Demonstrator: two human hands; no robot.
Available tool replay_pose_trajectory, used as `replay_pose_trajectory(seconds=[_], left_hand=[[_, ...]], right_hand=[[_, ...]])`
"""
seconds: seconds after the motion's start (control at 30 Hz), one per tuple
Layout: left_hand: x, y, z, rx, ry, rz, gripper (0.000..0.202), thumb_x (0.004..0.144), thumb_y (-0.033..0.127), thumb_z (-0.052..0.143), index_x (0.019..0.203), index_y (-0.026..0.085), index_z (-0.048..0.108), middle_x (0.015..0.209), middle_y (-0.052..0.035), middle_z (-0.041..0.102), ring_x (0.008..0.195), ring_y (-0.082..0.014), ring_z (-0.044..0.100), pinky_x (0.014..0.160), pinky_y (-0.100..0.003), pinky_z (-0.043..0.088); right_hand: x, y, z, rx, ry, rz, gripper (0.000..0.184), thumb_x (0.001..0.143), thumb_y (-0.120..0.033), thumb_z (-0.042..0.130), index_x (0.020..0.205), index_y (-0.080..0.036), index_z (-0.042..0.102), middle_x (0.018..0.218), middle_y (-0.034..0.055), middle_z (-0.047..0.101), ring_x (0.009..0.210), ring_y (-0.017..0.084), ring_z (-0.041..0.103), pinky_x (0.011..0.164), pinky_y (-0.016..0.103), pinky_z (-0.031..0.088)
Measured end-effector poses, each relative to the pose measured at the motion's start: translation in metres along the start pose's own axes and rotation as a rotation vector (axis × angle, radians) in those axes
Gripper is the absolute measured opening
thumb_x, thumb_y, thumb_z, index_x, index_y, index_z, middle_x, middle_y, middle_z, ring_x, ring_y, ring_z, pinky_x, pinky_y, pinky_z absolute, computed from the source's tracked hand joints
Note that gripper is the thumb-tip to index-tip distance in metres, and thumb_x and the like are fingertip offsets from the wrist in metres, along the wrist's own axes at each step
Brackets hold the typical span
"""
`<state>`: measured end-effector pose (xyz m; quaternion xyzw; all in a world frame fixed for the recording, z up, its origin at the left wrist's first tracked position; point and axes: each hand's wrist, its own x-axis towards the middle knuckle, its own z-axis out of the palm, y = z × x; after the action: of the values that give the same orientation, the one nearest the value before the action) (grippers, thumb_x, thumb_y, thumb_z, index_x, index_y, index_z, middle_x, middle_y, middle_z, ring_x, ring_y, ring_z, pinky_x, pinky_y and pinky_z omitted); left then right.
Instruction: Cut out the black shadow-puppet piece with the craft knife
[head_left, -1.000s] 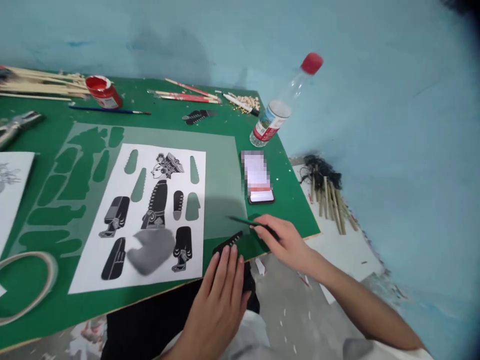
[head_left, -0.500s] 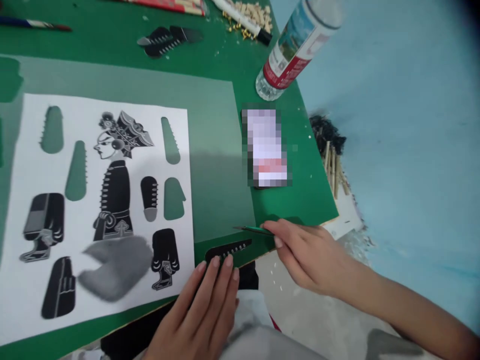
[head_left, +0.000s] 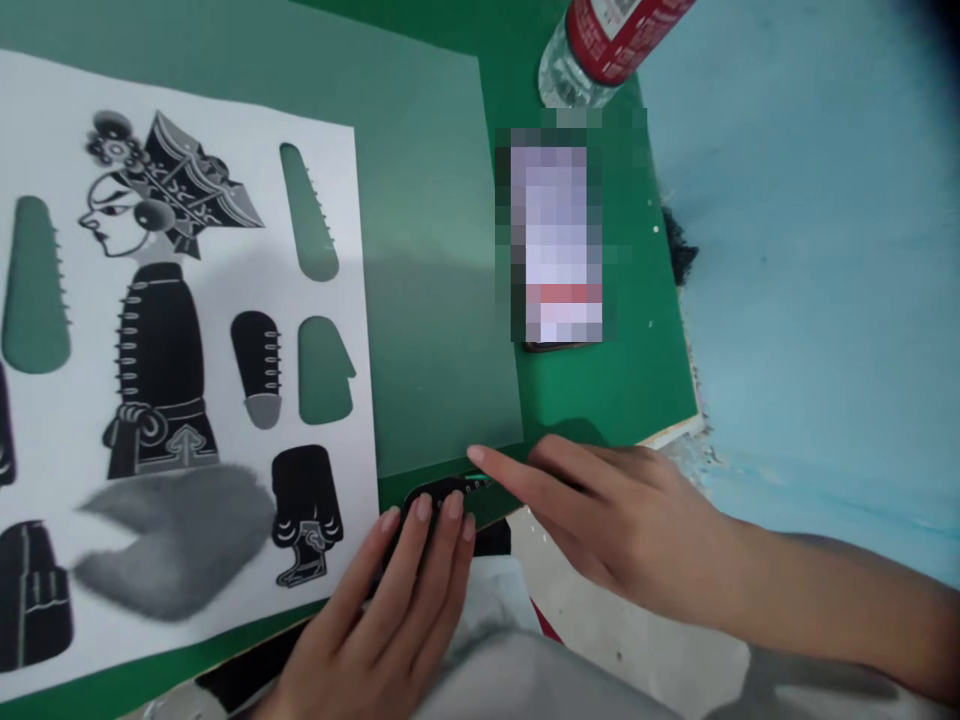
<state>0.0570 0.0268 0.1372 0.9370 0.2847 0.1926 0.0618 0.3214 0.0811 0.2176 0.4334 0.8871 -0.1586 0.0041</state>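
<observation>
A small black cut-out piece (head_left: 439, 494) with a toothed edge lies on the green table (head_left: 600, 390) close to its front edge. My left hand (head_left: 390, 610) rests flat on it, fingertips pressing its near end. My right hand (head_left: 607, 510) comes in from the right, index finger stretched along a thin green-handled tool (head_left: 477, 481) whose tip meets the piece. Most of the tool is hidden under the fingers.
A white printed sheet (head_left: 225, 290) with black figure parts and several cut-out holes lies at left on a translucent sheet (head_left: 435, 300). A phone (head_left: 556, 250) and the base of a plastic bottle (head_left: 592, 60) stand at the back right. The table's corner (head_left: 694, 425) is beside my right hand.
The view has dropped closer to the table's front corner. My right hand has brought the green tool down onto the black piece, index finger now laid over it. My left hand still presses the piece.
</observation>
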Motion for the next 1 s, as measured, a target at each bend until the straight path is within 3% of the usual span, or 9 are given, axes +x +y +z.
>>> replay_pose_trajectory(seconds=[0.23, 0.6, 0.83, 1.0], left_hand=[[0.005, -0.003, -0.005, 0.008, -0.024, 0.028, 0.054, 0.099, 0.020, 0.054, 0.148, -0.001, 0.061, 0.158, -0.0243, 0.055, 0.163, -0.0473, 0.024, 0.137, -0.058, 0.019], [0.003, -0.005, -0.005, -0.002, -0.034, 0.010, 0.055, 0.101, 0.019, 0.051, 0.152, -0.003, 0.056, 0.163, -0.0252, 0.050, 0.164, -0.0439, 0.026, 0.137, -0.055, 0.021], [0.004, -0.008, -0.008, 0.031, -0.069, 0.040, 0.057, 0.101, 0.018, 0.046, 0.153, -0.004, 0.053, 0.163, -0.0254, 0.050, 0.165, -0.0452, 0.023, 0.137, -0.056, 0.019], [0.003, -0.008, -0.010, 0.035, -0.082, 0.044, 0.058, 0.101, 0.017, 0.044, 0.154, -0.004, 0.052, 0.163, -0.0261, 0.049, 0.164, -0.0459, 0.024, 0.137, -0.056, 0.020]], right_hand=[[-0.001, 0.009, 0.009, -0.062, -0.035, -0.085, 0.061, 0.100, -0.007, 0.047, 0.160, -0.019, 0.049, 0.098, 0.0028, 0.067, 0.064, 0.015, 0.061, 0.054, 0.032, 0.055], [0.004, 0.017, 0.001, -0.020, -0.128, -0.144, 0.061, 0.102, -0.005, 0.045, 0.161, -0.018, 0.047, 0.101, 0.0020, 0.066, 0.072, 0.014, 0.063, 0.058, 0.032, 0.056], [0.007, 0.016, -0.004, -0.047, -0.145, -0.153, 0.062, 0.099, -0.003, 0.044, 0.159, -0.018, 0.047, 0.095, 0.0028, 0.067, 0.063, 0.015, 0.059, 0.053, 0.033, 0.047], [0.012, 0.018, -0.007, -0.062, -0.126, -0.143, 0.058, 0.102, -0.002, 0.035, 0.155, -0.020, 0.049, 0.084, 0.0016, 0.065, 0.057, 0.016, 0.054, 0.045, 0.037, 0.032]])
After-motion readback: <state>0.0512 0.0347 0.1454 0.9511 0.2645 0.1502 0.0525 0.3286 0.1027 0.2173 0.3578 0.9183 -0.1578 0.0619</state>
